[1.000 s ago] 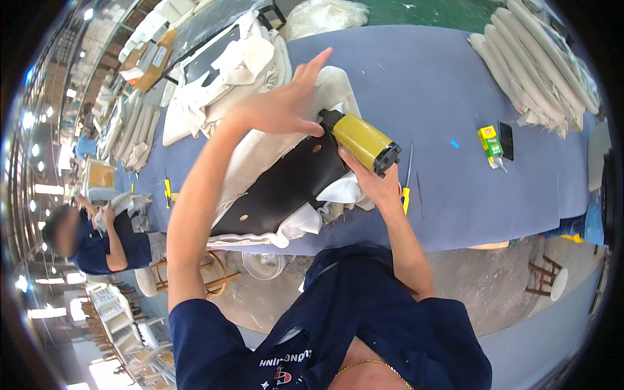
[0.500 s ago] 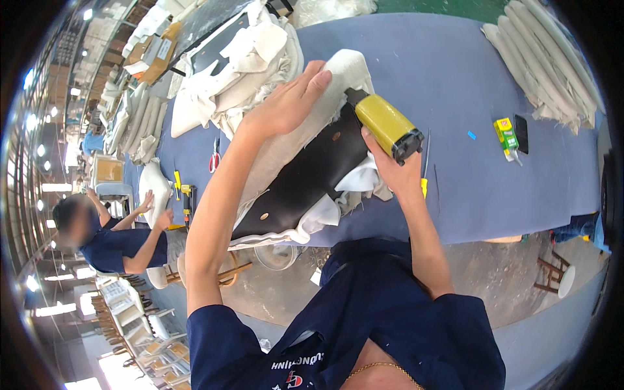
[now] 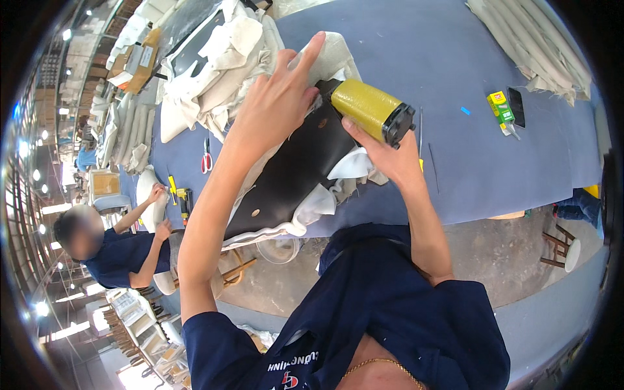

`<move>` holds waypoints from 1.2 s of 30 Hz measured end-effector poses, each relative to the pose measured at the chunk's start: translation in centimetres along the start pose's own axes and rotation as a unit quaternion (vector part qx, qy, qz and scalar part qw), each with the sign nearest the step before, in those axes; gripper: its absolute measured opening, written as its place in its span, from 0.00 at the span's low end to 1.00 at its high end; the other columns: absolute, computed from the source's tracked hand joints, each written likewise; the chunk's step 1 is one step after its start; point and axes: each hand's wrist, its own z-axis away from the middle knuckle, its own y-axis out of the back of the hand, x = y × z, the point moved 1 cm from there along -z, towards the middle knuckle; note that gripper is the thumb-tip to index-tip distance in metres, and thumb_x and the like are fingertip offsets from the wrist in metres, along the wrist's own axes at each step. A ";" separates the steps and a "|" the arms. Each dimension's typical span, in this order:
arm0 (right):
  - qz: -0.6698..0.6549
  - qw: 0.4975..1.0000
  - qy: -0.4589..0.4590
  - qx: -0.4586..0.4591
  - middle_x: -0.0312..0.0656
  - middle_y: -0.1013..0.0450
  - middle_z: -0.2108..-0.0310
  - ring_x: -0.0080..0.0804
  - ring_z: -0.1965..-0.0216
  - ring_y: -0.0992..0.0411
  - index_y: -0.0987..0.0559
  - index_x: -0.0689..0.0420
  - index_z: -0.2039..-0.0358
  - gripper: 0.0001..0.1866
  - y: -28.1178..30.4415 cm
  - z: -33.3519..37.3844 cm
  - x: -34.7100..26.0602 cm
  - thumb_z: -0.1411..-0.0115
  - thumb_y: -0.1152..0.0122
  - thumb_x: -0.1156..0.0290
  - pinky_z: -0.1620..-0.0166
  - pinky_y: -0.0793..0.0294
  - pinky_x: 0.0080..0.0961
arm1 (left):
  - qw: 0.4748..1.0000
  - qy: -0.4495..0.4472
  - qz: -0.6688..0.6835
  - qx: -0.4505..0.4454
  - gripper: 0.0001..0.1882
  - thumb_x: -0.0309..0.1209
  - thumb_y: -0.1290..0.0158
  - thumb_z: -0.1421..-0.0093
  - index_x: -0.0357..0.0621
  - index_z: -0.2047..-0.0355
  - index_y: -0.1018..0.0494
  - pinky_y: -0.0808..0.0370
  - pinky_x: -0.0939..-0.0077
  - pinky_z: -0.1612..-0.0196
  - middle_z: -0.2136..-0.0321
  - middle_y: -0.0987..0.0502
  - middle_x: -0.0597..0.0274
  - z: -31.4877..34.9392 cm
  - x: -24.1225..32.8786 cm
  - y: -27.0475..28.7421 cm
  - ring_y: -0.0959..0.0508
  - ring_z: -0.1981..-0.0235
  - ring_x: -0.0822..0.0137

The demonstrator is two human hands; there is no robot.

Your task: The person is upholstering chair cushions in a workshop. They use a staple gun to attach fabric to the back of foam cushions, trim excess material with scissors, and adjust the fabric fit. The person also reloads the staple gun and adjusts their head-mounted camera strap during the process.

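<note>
Grip check: note yellow-and-black tool (image 3: pixel 367 105) clasped in right hand (image 3: pixel 393 153), nose (image 3: pixel 329 90) near edge of black panel (image 3: pixel 299 166) on blue-grey table (image 3: pixel 416 58), left hand (image 3: pixel 276 101) splayed, unclenched, over beige fabric (image 3: pixel 335 52), apparently to steady it.

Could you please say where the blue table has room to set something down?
The widest bare patch of the blue table lies between the yellow tool and the pale stack; another borders the near edge, below the green box. The left is crowded: black panel, fabric pile and left hand.
</note>
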 end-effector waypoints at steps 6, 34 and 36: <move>0.055 0.998 -0.024 -0.028 0.46 0.23 0.59 0.43 0.54 0.27 0.15 0.54 0.57 0.22 0.2 1.0 1.0 0.47 0.22 0.54 0.52 0.26 0.38 | 1.000 -0.014 0.022 0.003 0.52 0.23 0.41 0.41 0.62 0.24 0.59 0.24 0.51 0.54 0.45 0.31 0.43 0.6 0.5 0.3 0.21 0.63 0.37; 0.096 0.976 0.194 0.014 0.44 0.17 0.66 0.36 0.69 0.19 0.16 0.61 0.61 0.13 -1.6 3.7 0.9 0.46 0.24 0.72 0.64 0.23 0.30 | 0.986 0.113 0.116 -0.037 0.34 0.50 0.62 0.25 0.43 0.28 0.47 0.33 0.51 0.39 0.35 0.36 0.38 5.5 -0.8 1.5 0.29 0.41 0.39; 0.059 0.992 0.113 -0.012 0.43 0.17 0.63 0.34 0.64 0.18 0.16 0.61 0.58 0.16 -1.6 3.4 0.3 0.44 0.24 0.68 0.60 0.22 0.29 | 0.996 0.080 0.015 0.022 0.31 0.44 0.55 0.27 0.45 0.30 0.46 0.21 0.42 0.56 0.42 0.32 0.27 5.6 0.4 1.4 0.21 0.57 0.28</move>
